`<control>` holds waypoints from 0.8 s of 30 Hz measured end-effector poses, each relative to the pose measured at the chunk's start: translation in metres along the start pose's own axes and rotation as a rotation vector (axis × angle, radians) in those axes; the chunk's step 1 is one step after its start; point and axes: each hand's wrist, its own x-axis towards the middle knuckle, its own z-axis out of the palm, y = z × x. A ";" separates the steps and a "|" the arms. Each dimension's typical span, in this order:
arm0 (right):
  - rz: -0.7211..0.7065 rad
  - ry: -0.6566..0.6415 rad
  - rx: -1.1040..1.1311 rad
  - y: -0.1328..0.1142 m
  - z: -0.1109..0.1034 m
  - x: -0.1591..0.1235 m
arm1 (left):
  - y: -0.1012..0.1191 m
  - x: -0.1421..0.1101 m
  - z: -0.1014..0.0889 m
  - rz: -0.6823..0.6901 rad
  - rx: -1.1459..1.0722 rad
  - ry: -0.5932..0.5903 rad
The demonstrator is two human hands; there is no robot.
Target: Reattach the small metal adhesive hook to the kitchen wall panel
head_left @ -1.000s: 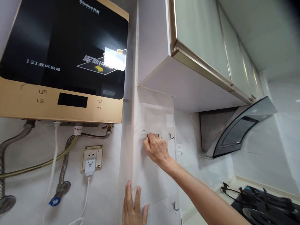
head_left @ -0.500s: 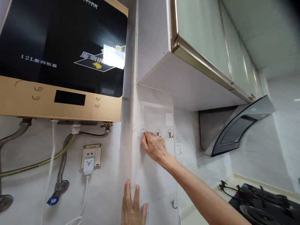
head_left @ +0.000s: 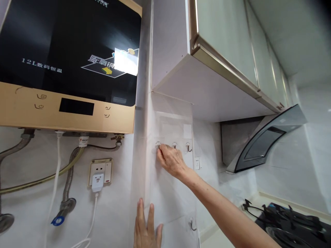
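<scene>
Head view: at the centre of the frame, pinches the small leftmost hook of clear plastic and dark metal between the bent fingertips of the right hand, hiding part of it from sight. Reaches in from the lower right with a bare forearm. At bottom centre, rests the left hand against the narrow white tiled wall column, palm toward the tiles, fingers pointing up and spread. Holds the two hands well apart, one below the other.

Level with the pinched hook, see a matching middle hook just beside the knuckles and a right-hand hook near the column's edge. Farther down, right of bottom centre, find a single lower hook.

At upper left, see a glossy black and gold box-shaped water heater; below it, a ribbed grey metal hose and a gold-rimmed square socket with a white plug in it.

At upper right, see pale green glossy wall cabinets trimmed in gold; below them, a curved dark glass range hood; at lower right, a black gas hob.
</scene>
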 end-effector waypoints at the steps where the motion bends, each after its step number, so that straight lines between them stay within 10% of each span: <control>1: -0.017 0.022 0.015 0.002 0.003 -0.001 | 0.000 0.000 0.001 0.001 -0.006 -0.002; 9: -0.075 0.216 0.077 0.005 0.024 -0.008 | -0.008 0.011 -0.015 0.018 -0.018 -0.079; 16: -0.129 0.191 0.109 0.010 0.020 -0.006 | 0.014 0.147 -0.079 0.113 -0.120 0.024; 24: -0.112 0.032 0.249 0.015 0.007 -0.003 | 0.039 0.239 -0.075 0.026 -0.269 -0.103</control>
